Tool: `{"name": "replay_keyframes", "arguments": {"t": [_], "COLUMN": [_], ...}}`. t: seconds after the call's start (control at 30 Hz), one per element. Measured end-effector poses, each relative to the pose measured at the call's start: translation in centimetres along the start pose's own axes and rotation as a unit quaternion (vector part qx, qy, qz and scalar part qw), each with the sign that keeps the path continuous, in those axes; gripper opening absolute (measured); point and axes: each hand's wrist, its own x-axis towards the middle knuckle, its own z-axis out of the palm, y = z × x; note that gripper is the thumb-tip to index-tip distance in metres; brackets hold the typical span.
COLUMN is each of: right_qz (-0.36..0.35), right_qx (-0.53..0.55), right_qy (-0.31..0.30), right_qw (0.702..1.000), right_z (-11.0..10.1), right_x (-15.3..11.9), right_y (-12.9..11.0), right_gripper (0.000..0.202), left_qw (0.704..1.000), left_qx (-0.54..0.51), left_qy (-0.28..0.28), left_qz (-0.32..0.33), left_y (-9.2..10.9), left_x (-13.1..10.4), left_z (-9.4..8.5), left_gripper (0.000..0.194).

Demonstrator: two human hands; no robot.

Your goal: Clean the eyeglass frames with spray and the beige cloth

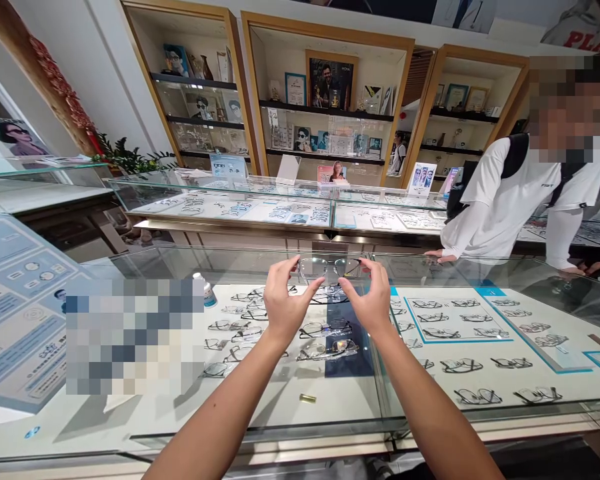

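A pair of eyeglasses [313, 269] with thin rims is held up above the glass display case, lenses facing me. My left hand [286, 293] pinches its left side between thumb and fingers. On the other side my right hand [371, 293] grips it the same way, thumb near the lower rim. Yellow lettering shows on the right lens. Below and between my forearms, several more glasses [327, 350] lie in the case, some over a dark blue panel [350, 363].
A white bottle [207, 291] stands left of my left hand. Framed glasses trays [460, 340] fill the right side of the case. A person in a white shirt [517, 177] leans on the counter at right. A blue printed board [20, 313] stands at left. A second display case [280, 212] runs behind.
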Motion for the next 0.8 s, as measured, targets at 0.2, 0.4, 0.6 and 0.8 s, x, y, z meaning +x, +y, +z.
{"name": "replay_keyframes", "arguments": {"t": [0.2, 0.4, 0.6, 0.8], "right_qz": [0.008, 0.018, -0.005, -0.039], "right_qx": [0.0, 0.002, -0.023, -0.045], "right_qy": [-0.009, -0.012, 0.007, 0.022], "right_qw": [1.0, 1.0, 1.0, 0.998], "right_z": [0.13, 0.16, 0.12, 0.24], "right_x": [-0.05, -0.11, -0.16, -0.33], "right_y": [0.12, 0.11, 0.03, -0.02], "right_gripper": [0.052, 0.05, 0.052, 0.053], "left_qw": [1.0, 0.999, 0.999, 0.995], "left_qx": [0.013, 0.028, 0.006, -0.006], "left_qy": [0.002, -0.007, -0.028, -0.038], "left_qz": [-0.003, -0.031, -0.038, -0.091], "left_y": [0.05, 0.3, 0.49, 0.35], "left_x": [-0.03, -0.07, -0.02, -0.32], "left_z": [0.02, 0.03, 0.06, 0.29], "left_gripper": [0.059, 0.059, 0.059, 0.062]}}
